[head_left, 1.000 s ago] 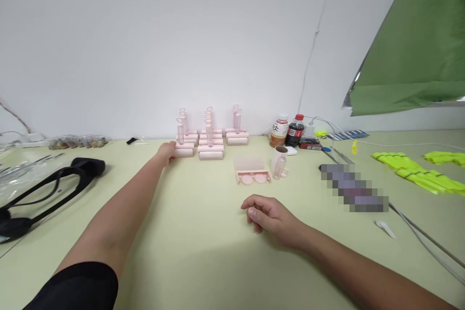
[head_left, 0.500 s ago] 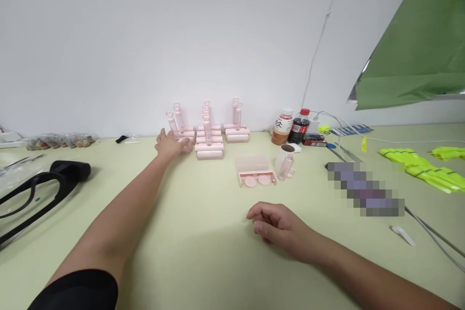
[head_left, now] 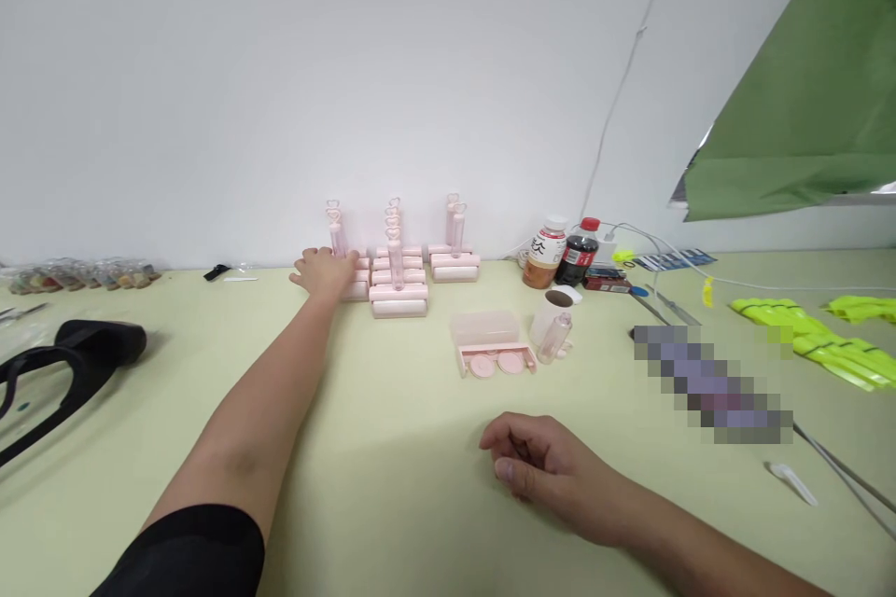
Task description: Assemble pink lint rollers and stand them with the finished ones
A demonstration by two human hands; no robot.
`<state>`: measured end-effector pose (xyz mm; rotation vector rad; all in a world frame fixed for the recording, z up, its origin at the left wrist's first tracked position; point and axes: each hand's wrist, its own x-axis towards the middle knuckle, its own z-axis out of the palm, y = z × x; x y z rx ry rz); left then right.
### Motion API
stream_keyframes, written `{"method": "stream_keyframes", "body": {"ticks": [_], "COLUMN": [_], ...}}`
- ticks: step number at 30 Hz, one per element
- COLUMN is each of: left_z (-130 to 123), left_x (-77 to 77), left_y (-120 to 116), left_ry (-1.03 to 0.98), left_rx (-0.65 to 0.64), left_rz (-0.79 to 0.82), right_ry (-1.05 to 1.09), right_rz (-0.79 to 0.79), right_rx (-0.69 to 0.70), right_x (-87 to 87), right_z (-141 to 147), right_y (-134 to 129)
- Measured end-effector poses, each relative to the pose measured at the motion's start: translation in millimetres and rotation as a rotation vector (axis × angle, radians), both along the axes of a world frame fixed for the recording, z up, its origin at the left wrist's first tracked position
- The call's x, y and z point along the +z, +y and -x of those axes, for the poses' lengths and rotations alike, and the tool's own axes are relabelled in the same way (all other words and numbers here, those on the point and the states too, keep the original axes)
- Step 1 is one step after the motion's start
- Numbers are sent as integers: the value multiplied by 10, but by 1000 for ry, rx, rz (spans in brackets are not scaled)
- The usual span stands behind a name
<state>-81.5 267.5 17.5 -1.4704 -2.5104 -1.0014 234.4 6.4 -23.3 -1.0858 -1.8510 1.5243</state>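
My left hand (head_left: 324,275), fingers spread, rests over the left end of a pink-and-white case (head_left: 358,285) in the leftmost row; its palm and fingers hide much of that case. Clear pink tubes with heart-shaped loops stand upright on the cases, one tube (head_left: 337,235) just behind this hand. The middle row's front case (head_left: 399,300) lies to the hand's right. My right hand (head_left: 542,462) hovers or rests low near the table's front, loosely curled, thumb apart from the fingers, holding nothing. Beyond it sits an opened pink case (head_left: 498,362) with two round discs.
Beside the opened case stand a white cup (head_left: 548,317) and a clear pink tube (head_left: 555,339). Two drink bottles, one a cola bottle (head_left: 578,252), are near the wall. Cables, neon-yellow strips (head_left: 791,326) and a blurred-out object occupy the right. A black frame (head_left: 105,345) lies left.
The left row's front tube and case have shifted back, so the tube now lines up with the one behind. My left hand has spread flatter there. The right hand keeps its pose.
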Motion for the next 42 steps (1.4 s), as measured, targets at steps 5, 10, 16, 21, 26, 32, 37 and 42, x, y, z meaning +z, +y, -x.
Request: {"method": "stream_keyframes", "body": {"ticks": [5, 10, 16, 21, 26, 32, 37, 42], "left_z": [51, 44, 47, 99, 142, 102, -229, -647], "left_x": [134, 80, 34, -14, -22, 37, -15, -28], "left_y": [167, 170, 53, -150, -446, -1078, -1811, -2320], "left_ry": [-50, -42, -18, -49, -41, 35, 91, 41], "left_rx": [-29, -29, -11, -64, -107, -178, -497, -871], "left_rz": [-15, -65, -132, -70, 4, -155, -226, -145], "right_ry": [1, 15, 49, 59, 51, -346, -707, -813], "right_rz": [14, 50, 65, 5, -240, -655, -760, -743], "right_rx": [-14, -28, -41, -80, -306, -693, -643, -592], "right_x": [17, 7, -29, -83, 98, 620, 734, 512], "right_z": [2, 11, 31, 39, -6, -394, -760, -838], "right_y": [-9, -9, 1, 55, 131, 372, 881, 1083]}}
